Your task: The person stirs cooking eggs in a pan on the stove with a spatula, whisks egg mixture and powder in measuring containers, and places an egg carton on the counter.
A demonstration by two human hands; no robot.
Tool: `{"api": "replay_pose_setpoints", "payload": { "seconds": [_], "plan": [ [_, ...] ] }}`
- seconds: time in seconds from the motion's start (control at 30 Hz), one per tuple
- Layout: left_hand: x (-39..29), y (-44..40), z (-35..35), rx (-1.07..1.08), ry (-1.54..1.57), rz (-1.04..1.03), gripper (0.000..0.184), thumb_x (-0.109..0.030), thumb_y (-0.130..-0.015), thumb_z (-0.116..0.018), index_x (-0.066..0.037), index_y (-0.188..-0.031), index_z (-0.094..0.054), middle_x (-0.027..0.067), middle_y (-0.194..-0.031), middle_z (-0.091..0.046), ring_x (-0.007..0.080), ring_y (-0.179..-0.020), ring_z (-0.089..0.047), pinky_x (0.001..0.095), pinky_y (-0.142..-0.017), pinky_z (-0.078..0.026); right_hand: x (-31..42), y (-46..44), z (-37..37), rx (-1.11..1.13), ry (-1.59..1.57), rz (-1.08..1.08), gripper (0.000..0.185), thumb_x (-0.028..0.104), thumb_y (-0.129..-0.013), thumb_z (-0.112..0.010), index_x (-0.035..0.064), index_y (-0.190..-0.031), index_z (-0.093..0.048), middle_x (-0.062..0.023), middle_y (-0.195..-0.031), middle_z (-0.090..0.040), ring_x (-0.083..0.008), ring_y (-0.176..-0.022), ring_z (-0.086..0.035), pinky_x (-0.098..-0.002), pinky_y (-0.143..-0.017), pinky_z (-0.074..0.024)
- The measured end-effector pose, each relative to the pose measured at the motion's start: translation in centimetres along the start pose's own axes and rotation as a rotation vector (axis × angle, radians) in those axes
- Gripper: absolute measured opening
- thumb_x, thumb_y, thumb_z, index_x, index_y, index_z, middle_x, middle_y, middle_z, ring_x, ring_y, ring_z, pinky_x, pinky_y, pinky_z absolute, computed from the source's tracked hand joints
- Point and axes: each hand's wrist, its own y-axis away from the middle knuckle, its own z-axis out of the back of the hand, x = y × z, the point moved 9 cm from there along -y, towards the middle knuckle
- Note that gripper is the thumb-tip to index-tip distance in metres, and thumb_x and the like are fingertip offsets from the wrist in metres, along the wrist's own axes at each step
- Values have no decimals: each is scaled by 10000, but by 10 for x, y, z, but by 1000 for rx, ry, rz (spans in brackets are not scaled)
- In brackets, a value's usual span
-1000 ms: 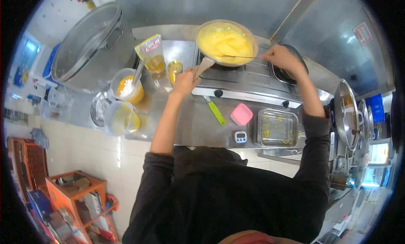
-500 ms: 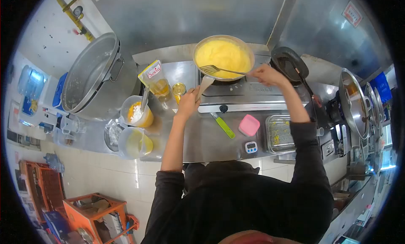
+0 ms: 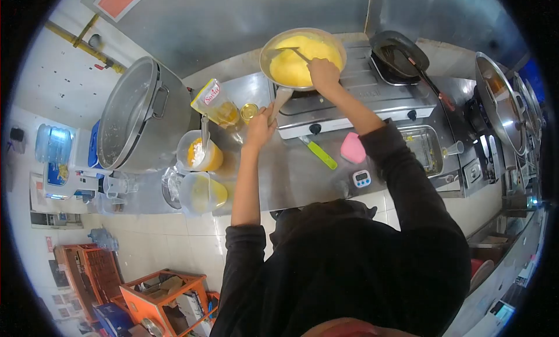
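Observation:
A pan (image 3: 264, 64) with a pale handle sits on the gas stove (image 3: 355, 107), holding a thick, smooth yellow mixture (image 3: 291, 69). The fingers of my left hand (image 3: 261, 129) are wrapped round the pan's handle (image 3: 282, 98). Over the right side of the pan, my right hand (image 3: 324, 76) grips a slotted spatula (image 3: 300, 53); its blade points left and lies in the mixture, partly covered. A gold-topped can (image 3: 249, 111) stands just left of my left hand, near a Savia-like printed pouch (image 3: 216, 104).
Left are a large grey pot (image 3: 169, 113), a jug of orange and white contents (image 3: 215, 157) and a yellowish jug (image 3: 216, 194). In front lie a green-handled tool (image 3: 322, 154), a pink lid-like item (image 3: 353, 148) and a timer (image 3: 361, 178). A dark pan (image 3: 402, 43) sits right.
My right hand has moved left and over the pan, and the spatula's blade has shifted toward the pan's far left side. My left hand keeps hold of the handle. The camera view has shifted.

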Motion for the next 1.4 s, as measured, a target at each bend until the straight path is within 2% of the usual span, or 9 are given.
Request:
{"api": "replay_pose_setpoints", "payload": {
  "seconds": [0.13,0.23,0.33,0.43,0.63,0.77,0.97,1.07,1.4],
  "plan": [
    [0,0,0,9,8,40,595,-89,-738,-650,-56,-1309,-484,196,-1053,-585,379,-950,-580,429,-817,-479,-10,9,-4,131,258,253,224,275,-848,-606,63,-851,-675,-153,-796,-665,-314,-739,-668,-429,-620,-529],
    [-2,0,0,24,5,51,585,-84,-739,-645,-48,-1301,-487,200,-1042,-584,381,-937,-585,432,-815,-479,-31,26,16,64,194,367,211,283,-851,-601,87,-856,-678,-132,-780,-665,-314,-724,-665,-432,-624,-529],
    [-3,0,0,19,13,59,575,-81,-740,-635,-43,-1294,-489,198,-1033,-585,381,-923,-590,435,-807,-481,-36,51,53,246,212,368,185,233,-842,-605,69,-867,-688,-160,-794,-661,-331,-752,-665,-431,-653,-535],
    [-5,1,0,22,13,63,561,-82,-742,-627,-42,-1286,-496,197,-1022,-586,380,-915,-592,437,-801,-482,-43,63,93,201,166,378,207,244,-832,-620,47,-823,-684,-183,-773,-657,-332,-739,-662,-439,-658,-524],
    [-2,0,-1,5,34,72,558,-85,-740,-632,-42,-1282,-505,202,-1013,-586,387,-913,-592,441,-801,-481,-46,15,174,457,79,288,290,290,-797,-658,3,-765,-687,-215,-709,-629,-348,-681,-630,-438,-635,-474],
    [-4,3,2,0,52,87,540,-102,-766,-614,-40,-1290,-503,205,-1024,-573,391,-957,-567,435,-819,-453,-28,33,164,378,304,236,248,262,-803,-621,24,-822,-690,-202,-808,-668,-361,-800,-659,-449,-735,-519],
    [0,0,2,-6,64,76,549,-94,-759,-618,-28,-1290,-495,195,-1036,-574,382,-951,-570,430,-820,-461,-41,5,83,168,284,232,188,151,-824,-529,31,-871,-667,-176,-841,-678,-352,-792,-672,-456,-690,-536],
    [-1,2,1,16,74,89,566,-73,-747,-624,-41,-1295,-488,191,-1063,-578,380,-962,-576,433,-830,-474,-40,-21,52,165,200,174,311,320,-854,-592,25,-929,-653,-214,-874,-661,-378,-837,-653,-466,-738,-523],
    [-1,3,0,1,31,106,553,-77,-751,-625,-43,-1287,-490,216,-1057,-581,394,-947,-586,446,-824,-485,-3,15,23,285,8,317,307,285,-857,-574,-1,-865,-683,-208,-826,-667,-355,-778,-659,-447,-712,-515]
  ]
}}
